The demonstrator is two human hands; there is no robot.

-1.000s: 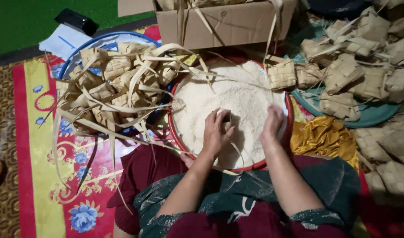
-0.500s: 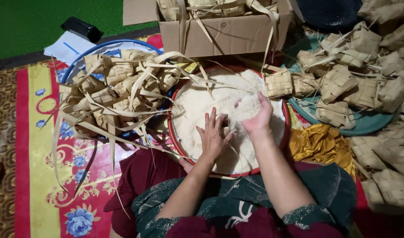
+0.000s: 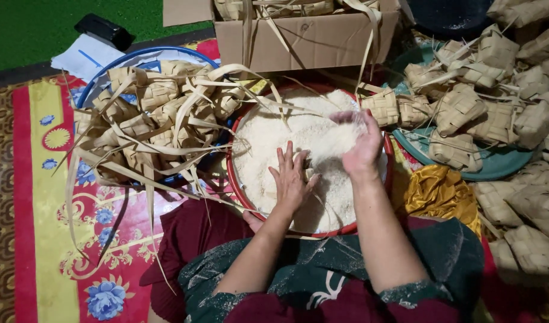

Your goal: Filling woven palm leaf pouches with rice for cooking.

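Note:
A red round basin (image 3: 237, 191) full of white raw rice (image 3: 274, 134) stands in front of me. My left hand (image 3: 290, 178) rests in the rice, and something small and woven seems to lie under its fingers, mostly hidden. My right hand (image 3: 361, 142) is raised above the basin, cupped around a scoop of rice that spills down toward the left hand. Two woven palm-leaf pouches (image 3: 397, 108) lie at the basin's right rim.
A blue basin (image 3: 107, 75) at left holds several empty woven pouches with long leaf strips. A teal tray (image 3: 496, 164) at right carries several woven pouches. Behind stands a cardboard box (image 3: 304, 39). A yellow cloth (image 3: 436, 191) lies at right. A patterned mat (image 3: 47, 227) covers the floor.
My right hand has lifted out of the rice with a handful and moved up and right, tipping it out. My left hand has slid right and stays in the rice.

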